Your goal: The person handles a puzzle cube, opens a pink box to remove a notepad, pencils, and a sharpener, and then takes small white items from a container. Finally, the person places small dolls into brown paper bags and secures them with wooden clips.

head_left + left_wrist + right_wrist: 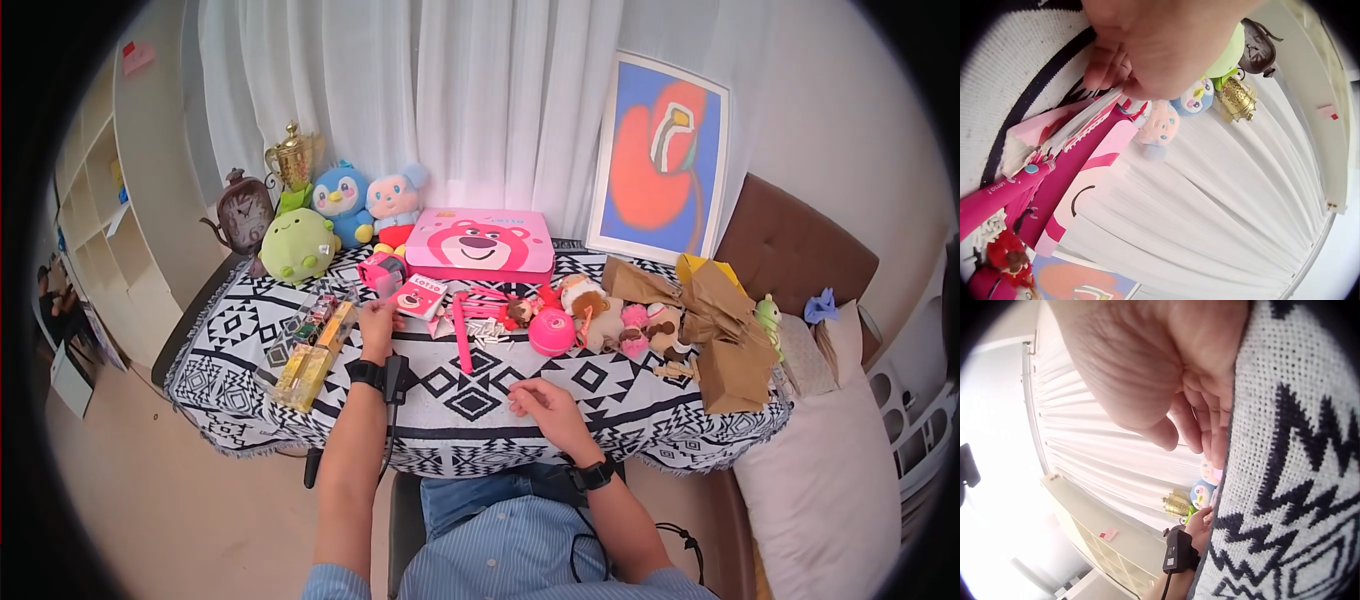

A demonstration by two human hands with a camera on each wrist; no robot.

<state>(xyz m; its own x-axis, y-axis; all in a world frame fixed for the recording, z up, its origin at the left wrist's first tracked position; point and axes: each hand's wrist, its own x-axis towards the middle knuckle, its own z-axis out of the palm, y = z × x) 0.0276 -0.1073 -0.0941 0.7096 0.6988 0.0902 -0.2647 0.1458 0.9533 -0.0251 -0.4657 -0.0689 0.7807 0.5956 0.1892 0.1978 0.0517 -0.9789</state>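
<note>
My left hand pinches the near left corner of a small spiral notebook with a pink bear on its white and red cover. From the left wrist view, the notebook's page edges and toothed binding run out from under the thumb and fingers. A pink pen lies to the right of it, beside several pink pens and small white sticks. Near the table's front, my right hand rests with loosely bent fingers and holds nothing; the right wrist view shows those fingers over the patterned cloth.
Behind the notebook sits a pink bear box. Plush toys, a clock and a gold trophy stand back left. Clear packs lie left of my left arm. A pink round case and brown paper bags lie right.
</note>
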